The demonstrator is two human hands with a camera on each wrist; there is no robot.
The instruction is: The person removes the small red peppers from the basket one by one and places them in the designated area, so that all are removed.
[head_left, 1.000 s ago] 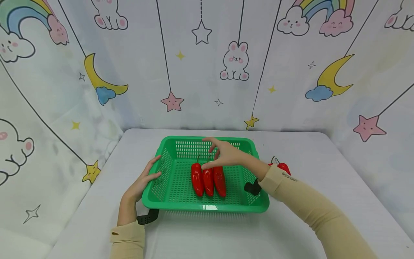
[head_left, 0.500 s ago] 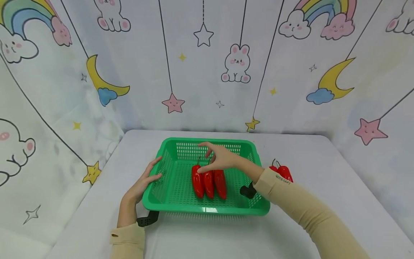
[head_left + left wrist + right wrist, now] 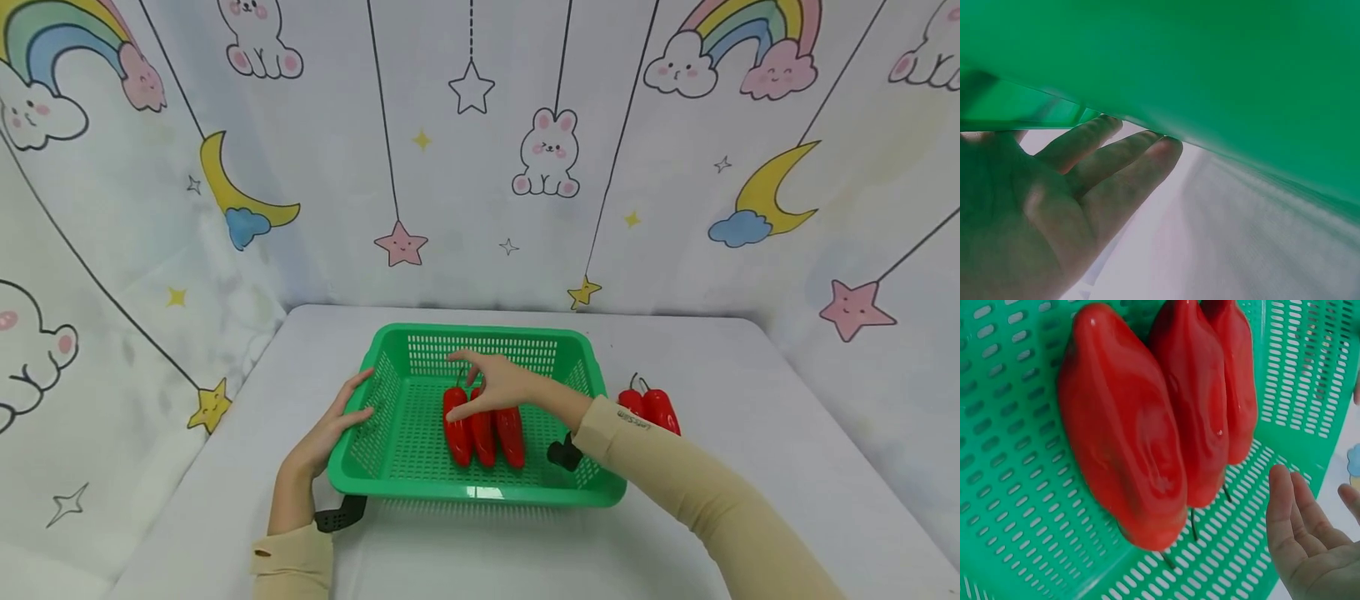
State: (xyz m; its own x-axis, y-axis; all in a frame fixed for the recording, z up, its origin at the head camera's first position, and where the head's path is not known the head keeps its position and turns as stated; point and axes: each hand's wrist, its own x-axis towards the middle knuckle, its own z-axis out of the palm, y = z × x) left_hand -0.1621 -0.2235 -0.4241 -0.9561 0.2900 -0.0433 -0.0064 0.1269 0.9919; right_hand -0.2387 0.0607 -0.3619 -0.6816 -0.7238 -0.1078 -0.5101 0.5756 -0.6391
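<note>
A green plastic basket (image 3: 405,492) with slotted walls stands on the table, holding three glossy red chili peppers (image 3: 457,450) side by side, stems toward the far wall. My left hand (image 3: 322,437) is at the basket's left rim, and in the left wrist view its straight fingers (image 3: 1141,162) touch the green edge. Above the peppers hovers my right hand (image 3: 498,385), thumb and fingers spread with nothing held. It partly hides the upper ends of the peppers. In the right wrist view, the fingers (image 3: 1282,500) are apart from the nearest pepper (image 3: 1122,431).
Just right of the basket, more red chili peppers (image 3: 658,408) lie on the white table (image 3: 705,350), partly covered by the right sleeve (image 3: 675,475). A patterned cloth backdrop (image 3: 487,275) rises behind and beside the table.
My right hand has shifted left and toward me, lower over the peppers, uncovering more of the peppers on the table. The left hand, basket and peppers stay in place.
</note>
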